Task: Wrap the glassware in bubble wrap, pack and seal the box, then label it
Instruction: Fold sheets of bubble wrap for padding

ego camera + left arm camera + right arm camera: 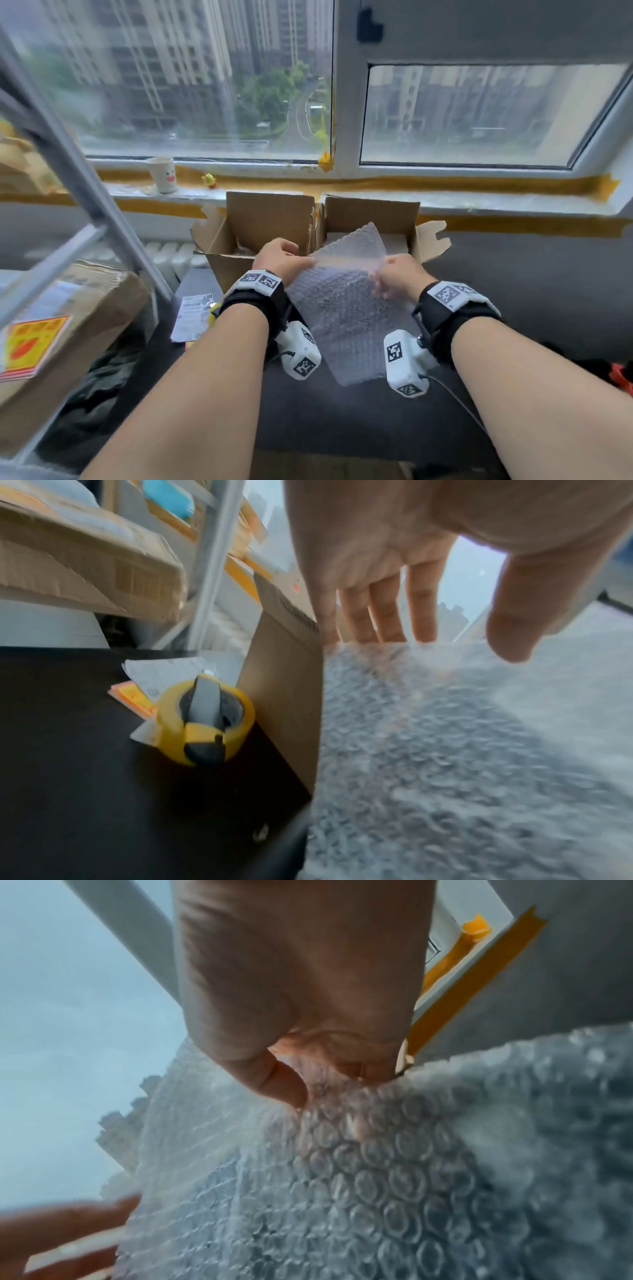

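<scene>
just in front of the two open boxes (371,219), you hold a sheet of bubble wrap (346,308) up between both hands, its lower part hanging toward you. your right hand (397,274) pinches the sheet's right edge, thumb curled against the fingers. your left hand (279,258) has the left edge at its fingertips; from the wrist the fingers look fairly straight, so how firmly it grips is unclear. no glassware shows; the boxes' contents are hidden. judged by look, the sheet is light, limp and slick: take it at the edges, near the corners. left of the boxes sits a tape roll (205,718) beside labels (193,317).
</scene>
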`<action>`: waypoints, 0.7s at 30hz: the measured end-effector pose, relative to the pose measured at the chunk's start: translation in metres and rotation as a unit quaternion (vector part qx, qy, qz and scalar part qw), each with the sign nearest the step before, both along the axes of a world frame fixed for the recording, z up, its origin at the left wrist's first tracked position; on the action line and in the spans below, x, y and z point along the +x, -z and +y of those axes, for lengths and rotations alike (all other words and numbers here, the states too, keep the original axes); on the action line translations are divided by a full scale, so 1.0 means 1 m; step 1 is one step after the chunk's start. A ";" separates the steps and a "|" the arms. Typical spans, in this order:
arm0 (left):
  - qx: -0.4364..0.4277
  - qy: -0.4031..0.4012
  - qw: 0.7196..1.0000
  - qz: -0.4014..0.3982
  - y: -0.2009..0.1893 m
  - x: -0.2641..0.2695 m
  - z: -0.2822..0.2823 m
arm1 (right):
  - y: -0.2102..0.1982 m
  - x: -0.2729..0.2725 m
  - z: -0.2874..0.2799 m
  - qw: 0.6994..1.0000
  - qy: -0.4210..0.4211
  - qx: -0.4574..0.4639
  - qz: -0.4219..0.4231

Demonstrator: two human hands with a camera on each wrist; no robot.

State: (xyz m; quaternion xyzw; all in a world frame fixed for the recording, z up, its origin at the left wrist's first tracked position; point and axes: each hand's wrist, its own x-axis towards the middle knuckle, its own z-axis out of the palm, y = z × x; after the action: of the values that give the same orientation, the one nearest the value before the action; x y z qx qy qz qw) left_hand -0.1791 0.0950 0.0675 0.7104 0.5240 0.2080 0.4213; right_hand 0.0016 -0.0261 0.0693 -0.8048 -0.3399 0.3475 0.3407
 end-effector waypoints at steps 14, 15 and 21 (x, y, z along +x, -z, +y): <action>-0.064 -0.100 0.984 -0.131 -0.040 -0.028 0.091 | -0.055 -0.004 0.091 0.978 0.090 0.165 0.088; -0.047 -0.116 0.983 -0.134 -0.043 -0.031 0.104 | -0.056 -0.006 0.096 0.976 0.088 0.182 0.086; -0.002 -0.014 0.990 -0.139 -0.056 -0.041 0.158 | -0.055 -0.016 0.142 0.971 0.064 0.220 0.074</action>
State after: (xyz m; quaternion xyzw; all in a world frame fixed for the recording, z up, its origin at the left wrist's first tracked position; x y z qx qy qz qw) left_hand -0.2201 0.2525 0.1238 0.6665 0.4703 0.3093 0.4888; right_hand -0.0142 0.1157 0.1246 -0.7019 -0.3301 0.3000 0.5553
